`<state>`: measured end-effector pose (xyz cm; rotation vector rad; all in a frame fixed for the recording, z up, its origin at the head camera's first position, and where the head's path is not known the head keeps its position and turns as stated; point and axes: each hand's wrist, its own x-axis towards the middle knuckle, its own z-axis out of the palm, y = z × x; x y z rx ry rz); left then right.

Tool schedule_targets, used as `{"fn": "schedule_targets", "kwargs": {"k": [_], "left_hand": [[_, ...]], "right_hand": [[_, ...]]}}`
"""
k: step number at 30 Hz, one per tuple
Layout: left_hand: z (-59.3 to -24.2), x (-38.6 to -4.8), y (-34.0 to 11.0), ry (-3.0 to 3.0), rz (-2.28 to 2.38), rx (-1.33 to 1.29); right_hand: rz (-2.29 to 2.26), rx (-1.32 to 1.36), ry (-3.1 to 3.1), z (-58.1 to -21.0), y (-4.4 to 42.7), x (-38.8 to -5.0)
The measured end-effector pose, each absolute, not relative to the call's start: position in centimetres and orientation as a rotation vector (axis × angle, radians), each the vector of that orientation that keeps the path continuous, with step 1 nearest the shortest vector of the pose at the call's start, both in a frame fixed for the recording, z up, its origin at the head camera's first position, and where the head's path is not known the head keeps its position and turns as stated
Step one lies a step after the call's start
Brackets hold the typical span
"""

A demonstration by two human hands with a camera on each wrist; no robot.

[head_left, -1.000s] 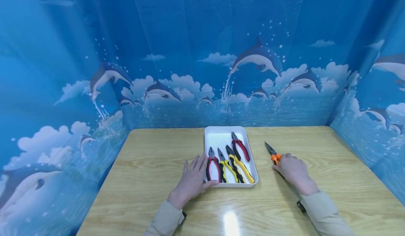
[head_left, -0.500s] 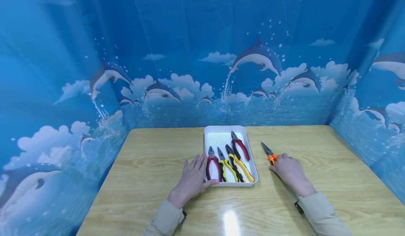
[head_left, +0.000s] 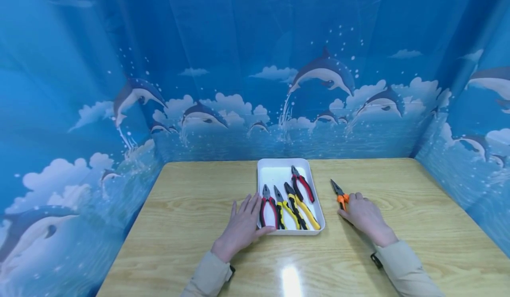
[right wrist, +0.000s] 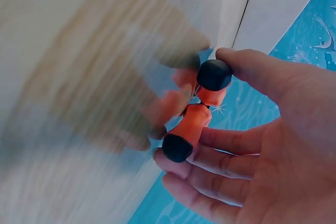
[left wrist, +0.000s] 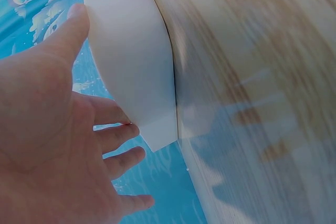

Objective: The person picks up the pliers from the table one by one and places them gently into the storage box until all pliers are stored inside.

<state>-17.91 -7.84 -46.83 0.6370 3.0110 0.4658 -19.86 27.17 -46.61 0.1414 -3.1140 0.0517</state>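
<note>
In the head view a white tray (head_left: 274, 172) holds several pliers. My left hand (head_left: 241, 229) rests at its front left corner, thumb along the front rim and fairly straight fingers by the left side; the left wrist view shows the fingertips touching the tray wall (left wrist: 131, 51). To the right of the tray, my right hand (head_left: 364, 216) holds orange-handled needle-nose pliers (head_left: 339, 194), which lie low over the table with their tips pointing away and to the left. The right wrist view shows thumb and fingers around the black-ended orange handles (right wrist: 195, 120). My palm hides part of the handles in the head view.
Inside the tray are red-and-black pliers (head_left: 262, 210), yellow-and-black needle-nose pliers (head_left: 280, 203), larger yellow-and-black pliers (head_left: 304, 209) and a second red-and-black pair (head_left: 306, 188) at the back right. A wooden table (head_left: 199, 190) lies beneath, with a dolphin-print curtain (head_left: 239, 67) around it.
My right hand has slid slightly left with the orange-handled pliers, closer to the tray. The left hand and the tray have stayed in place.
</note>
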Motion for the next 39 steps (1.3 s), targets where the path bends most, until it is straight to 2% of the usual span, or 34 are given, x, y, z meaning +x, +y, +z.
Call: {"fn": "schedule_targets", "kwargs": {"k": [39], "left_hand": [[-46.6,-17.9,-7.7,3.004,0.471,0.611]], "right_hand": [[0.092,0.175,-3.083,-46.8,25.3,-18.8]]}}
